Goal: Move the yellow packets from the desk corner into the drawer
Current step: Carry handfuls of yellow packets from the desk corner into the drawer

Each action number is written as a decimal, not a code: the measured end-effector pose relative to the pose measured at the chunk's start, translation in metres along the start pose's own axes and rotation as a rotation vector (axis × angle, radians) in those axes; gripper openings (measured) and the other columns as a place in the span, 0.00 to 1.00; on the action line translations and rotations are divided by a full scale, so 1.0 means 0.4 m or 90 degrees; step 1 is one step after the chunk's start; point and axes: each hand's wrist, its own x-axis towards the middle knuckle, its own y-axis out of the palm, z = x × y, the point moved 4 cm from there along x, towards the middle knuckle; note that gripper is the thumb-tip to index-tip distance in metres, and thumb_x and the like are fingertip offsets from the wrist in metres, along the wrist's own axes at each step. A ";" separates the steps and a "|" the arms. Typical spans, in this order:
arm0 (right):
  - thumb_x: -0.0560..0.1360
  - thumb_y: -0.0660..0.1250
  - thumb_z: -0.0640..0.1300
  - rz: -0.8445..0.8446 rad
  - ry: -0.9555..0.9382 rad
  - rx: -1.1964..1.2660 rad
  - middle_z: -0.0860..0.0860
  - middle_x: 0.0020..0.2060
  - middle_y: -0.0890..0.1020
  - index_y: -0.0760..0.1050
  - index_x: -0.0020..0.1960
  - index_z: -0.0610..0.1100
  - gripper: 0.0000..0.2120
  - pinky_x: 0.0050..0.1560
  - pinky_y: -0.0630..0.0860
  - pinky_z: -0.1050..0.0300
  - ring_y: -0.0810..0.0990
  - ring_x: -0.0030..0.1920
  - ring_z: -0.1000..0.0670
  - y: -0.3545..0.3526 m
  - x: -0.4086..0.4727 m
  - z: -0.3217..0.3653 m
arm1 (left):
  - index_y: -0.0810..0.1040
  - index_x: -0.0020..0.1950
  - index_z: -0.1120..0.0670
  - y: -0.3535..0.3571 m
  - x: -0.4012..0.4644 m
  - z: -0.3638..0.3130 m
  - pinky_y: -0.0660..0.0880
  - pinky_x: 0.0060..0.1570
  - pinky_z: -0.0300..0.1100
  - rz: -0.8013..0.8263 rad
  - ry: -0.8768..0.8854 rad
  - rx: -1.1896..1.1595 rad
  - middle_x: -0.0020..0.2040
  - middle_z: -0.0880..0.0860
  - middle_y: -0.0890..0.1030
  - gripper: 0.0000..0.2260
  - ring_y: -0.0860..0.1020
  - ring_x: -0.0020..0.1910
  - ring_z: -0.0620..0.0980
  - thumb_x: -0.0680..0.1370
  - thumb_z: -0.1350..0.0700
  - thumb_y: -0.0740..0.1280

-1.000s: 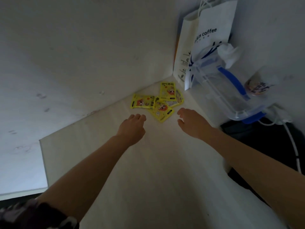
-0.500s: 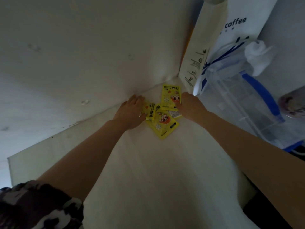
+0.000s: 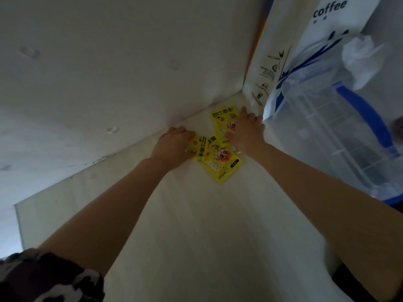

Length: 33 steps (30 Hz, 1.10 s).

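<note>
Glossy yellow packets (image 3: 220,162), flat, rectangular and overlapping, lie in the far corner of the pale matte desk (image 3: 196,225) at 12 o'clock. The left hand (image 3: 174,147) curls its fingers over the packet at 9 o'clock of the pile, gripping it. The right hand (image 3: 245,129), fingers straight, presses flat on the packets at 2 o'clock, beside a smooth white paper bag (image 3: 279,53).
</note>
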 end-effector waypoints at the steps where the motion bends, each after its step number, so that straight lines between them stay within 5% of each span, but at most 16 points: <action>1: 0.75 0.66 0.53 0.019 0.011 0.013 0.37 0.69 0.66 0.47 0.76 0.37 0.42 0.67 0.62 0.41 0.62 0.69 0.34 0.001 -0.004 0.000 | 0.69 0.72 0.52 -0.003 -0.006 0.002 0.71 0.60 0.51 0.022 0.002 0.011 0.62 0.55 0.74 0.30 0.70 0.62 0.58 0.72 0.50 0.73; 5: 0.75 0.66 0.49 0.052 0.033 0.016 0.40 0.66 0.70 0.53 0.75 0.41 0.35 0.63 0.65 0.42 0.66 0.65 0.36 0.007 -0.031 -0.023 | 0.69 0.70 0.49 -0.001 -0.042 0.022 0.71 0.59 0.54 0.112 -0.064 -0.007 0.61 0.53 0.73 0.33 0.70 0.62 0.56 0.68 0.50 0.76; 13: 0.73 0.58 0.37 0.042 0.080 0.167 0.42 0.50 0.74 0.64 0.60 0.42 0.15 0.55 0.73 0.43 0.73 0.56 0.36 -0.048 -0.100 -0.143 | 0.75 0.53 0.56 -0.013 -0.105 0.046 0.68 0.39 0.40 0.146 -0.119 -0.098 0.45 0.53 0.76 0.21 0.75 0.45 0.53 0.66 0.53 0.78; 18: 0.72 0.58 0.44 0.145 -0.036 -0.047 0.44 0.52 0.75 0.66 0.64 0.42 0.20 0.57 0.69 0.47 0.72 0.57 0.38 -0.056 -0.154 -0.191 | 0.72 0.47 0.53 -0.046 -0.090 -0.017 0.67 0.36 0.41 0.139 -0.030 -0.120 0.43 0.52 0.76 0.17 0.75 0.44 0.53 0.66 0.54 0.78; 22: 0.73 0.61 0.40 0.115 -0.164 -0.243 0.42 0.56 0.73 0.68 0.61 0.41 0.16 0.53 0.69 0.48 0.70 0.58 0.38 -0.050 -0.179 -0.180 | 0.75 0.56 0.55 -0.041 -0.034 -0.112 0.72 0.49 0.46 0.169 0.101 -0.033 0.48 0.54 0.77 0.19 0.75 0.52 0.56 0.70 0.52 0.76; 25: 0.73 0.62 0.40 0.037 -0.233 -0.248 0.40 0.57 0.72 0.71 0.59 0.39 0.15 0.53 0.70 0.46 0.70 0.58 0.38 -0.059 -0.175 -0.148 | 0.75 0.62 0.57 -0.022 0.008 -0.184 0.72 0.56 0.50 0.200 0.180 0.021 0.57 0.56 0.76 0.20 0.72 0.58 0.56 0.73 0.52 0.73; 30: 0.73 0.63 0.43 0.132 -0.259 -0.247 0.43 0.75 0.59 0.63 0.70 0.40 0.26 0.70 0.59 0.44 0.54 0.76 0.40 -0.041 -0.134 -0.120 | 0.70 0.70 0.50 0.020 0.042 -0.231 0.72 0.62 0.52 0.237 0.278 0.193 0.73 0.49 0.65 0.28 0.58 0.76 0.53 0.71 0.53 0.73; 33: 0.75 0.63 0.47 0.213 -0.257 -0.273 0.47 0.78 0.49 0.54 0.75 0.41 0.33 0.74 0.51 0.43 0.44 0.78 0.42 -0.027 -0.119 -0.122 | 0.66 0.74 0.47 0.023 0.040 -0.233 0.69 0.67 0.53 0.285 0.283 0.200 0.77 0.44 0.59 0.31 0.52 0.79 0.49 0.72 0.52 0.72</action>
